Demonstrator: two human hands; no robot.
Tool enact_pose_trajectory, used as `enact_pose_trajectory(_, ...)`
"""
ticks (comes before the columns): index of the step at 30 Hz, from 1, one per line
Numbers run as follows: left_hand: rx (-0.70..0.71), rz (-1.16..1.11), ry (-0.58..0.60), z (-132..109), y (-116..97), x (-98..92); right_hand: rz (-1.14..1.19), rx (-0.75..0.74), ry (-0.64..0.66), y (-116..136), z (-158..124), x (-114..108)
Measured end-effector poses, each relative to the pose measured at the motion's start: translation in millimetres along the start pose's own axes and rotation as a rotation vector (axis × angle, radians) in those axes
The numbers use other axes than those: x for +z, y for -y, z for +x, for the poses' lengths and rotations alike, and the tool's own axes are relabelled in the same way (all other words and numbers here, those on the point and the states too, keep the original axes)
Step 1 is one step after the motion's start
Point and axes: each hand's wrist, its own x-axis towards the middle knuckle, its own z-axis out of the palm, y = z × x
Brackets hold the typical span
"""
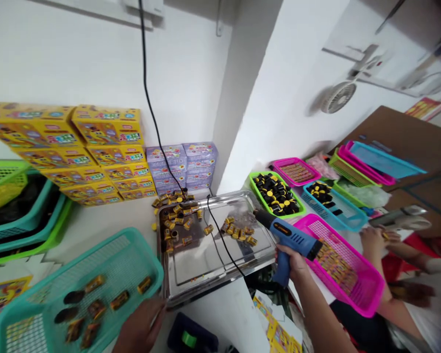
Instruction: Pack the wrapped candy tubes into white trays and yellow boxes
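My right hand [292, 262] is closed round the grip of a blue heat gun [290, 236], whose nozzle points left at a cluster of small yellow-wrapped pieces [237, 230] on a shiny metal tray [206, 267]. More of these pieces [174, 218] lie heaped at the tray's far left corner. My left hand [141, 326] is low at the bottom edge, between the tray's near corner and a teal basket [132, 260] that holds several wrapped pieces. Its fingers are blurred and partly cut off. The gun's black cord [220, 235] runs across the tray.
Stacks of yellow boxes [95, 152] and purple boxes [182, 164] stand against the wall. Green, pink and blue baskets [275, 193] with black-and-yellow caps lie at the right. A pink basket [349, 274] sits beside the gun. Another person's hand [373, 240] works at the far right. Stacked baskets [18, 215] sit at left.
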Motion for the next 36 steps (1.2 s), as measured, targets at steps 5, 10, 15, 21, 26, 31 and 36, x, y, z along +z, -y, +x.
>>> enact_pose_trajectory(5,0.105,0.191,0.323,160,-30,59.9,0.108,0.017,-0.024,-17,15,-12)
enact_pose_trajectory(10,0.253,0.197,0.399,242,-52,127.2,0.228,0.018,-0.122,-50,16,-19)
enact_pose_trajectory(15,0.325,0.221,0.389,285,-85,159.6,0.317,-0.012,-0.296,-67,19,-25)
enact_pose_trajectory(21,0.468,0.134,0.355,322,-122,189.9,0.317,-0.06,-0.345,-67,12,-22)
enact_pose_trajectory(26,0.534,0.142,0.377,348,-144,220.8,0.256,-0.056,-0.316,-68,7,-19)
enact_pose_trajectory(31,0.39,0.226,0.364,372,-120,213.5,0.135,-0.041,-0.284,-77,14,-19)
enact_pose_trajectory(36,0.191,0.281,0.344,364,-63,179.2,0.096,-0.024,-0.192,-91,39,-18)
